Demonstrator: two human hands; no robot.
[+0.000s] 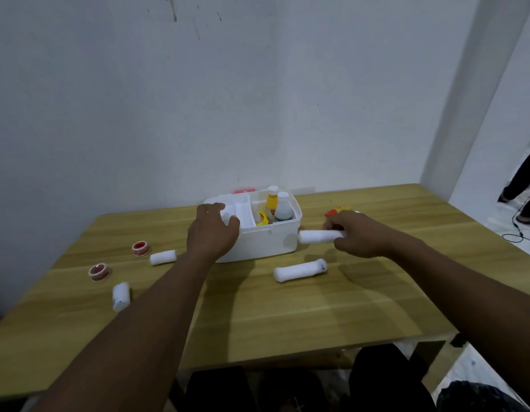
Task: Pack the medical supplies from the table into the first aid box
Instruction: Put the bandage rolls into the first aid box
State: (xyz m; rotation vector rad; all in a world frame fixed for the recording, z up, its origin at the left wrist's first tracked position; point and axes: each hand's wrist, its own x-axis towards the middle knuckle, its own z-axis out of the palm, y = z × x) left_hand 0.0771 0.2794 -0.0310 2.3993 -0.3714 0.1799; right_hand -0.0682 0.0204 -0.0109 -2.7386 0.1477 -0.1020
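box: your box stands open at the far middle of the table, close to the wall.
already packed: a yellow bottle, a white bottle and a yellow packet sit in its right compartment; the left tray looks mostly bare.
left hand: your left hand lies on the box's left end with fingers bent over the rim; whether it pinches something small and white or only steadies the box, you cannot tell from here.
right hand: your right hand grips the held roll by one end, level, just beside the box's right wall and not yet over the opening.
still out, left: the short roll, near roll, far tape and near tape lie apart from each other.
still out, right: the long roll lies in front of the box; an orange and yellow thing sits behind your right hand.
progress: i'd judge you under halfway, with about seven pieces left.
edges: the near roll and near tape are nearest the left table edge, so sweep inward there.
open room: the near half of the table gives your arms free passage; the wall closes off the far side.
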